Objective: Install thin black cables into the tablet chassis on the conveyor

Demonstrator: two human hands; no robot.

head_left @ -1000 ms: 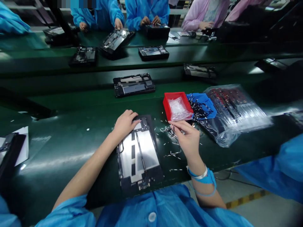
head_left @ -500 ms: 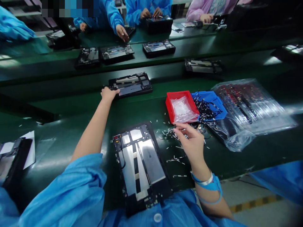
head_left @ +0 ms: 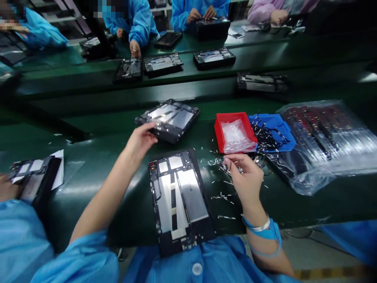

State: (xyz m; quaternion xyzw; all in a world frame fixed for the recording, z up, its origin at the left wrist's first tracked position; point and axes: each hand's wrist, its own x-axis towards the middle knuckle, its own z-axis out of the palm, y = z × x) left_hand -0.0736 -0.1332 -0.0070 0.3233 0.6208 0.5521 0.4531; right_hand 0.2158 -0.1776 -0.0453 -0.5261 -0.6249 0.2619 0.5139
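1. The right hand (head_left: 246, 175) has its thumb and forefinger pressed together in a pinch, the fingertips (head_left: 232, 158) down at a heap of small silver-and-black strips (head_left: 229, 169) on the table. Whether a strip sits in the pinch is too small to tell.
2. Left of those fingers, the left hand (head_left: 140, 140) has its fingers loosely spread, their tips at the near edge of a tilted tablet frame (head_left: 167, 120). Whether they grip it cannot be told.
3. Between the hands, a second tablet frame (head_left: 179, 200) lies flat on the green table (head_left: 59, 137), showing silver panels and black strips. Its small markings cannot be read.
4. Just beyond the right fingers, a red tray (head_left: 219, 129) holds a clear plastic bag (head_left: 235, 135). It sits beside a blue tray (head_left: 287, 139) heaped with more strips. Farther right lies a large clear bag of parts (head_left: 326, 137).
5. Behind the right fingers, a blue strap (head_left: 262, 232) circles the right wrist.
6. Far left of the fingers, a co-worker's hand (head_left: 7, 184) rests at another frame (head_left: 31, 175).
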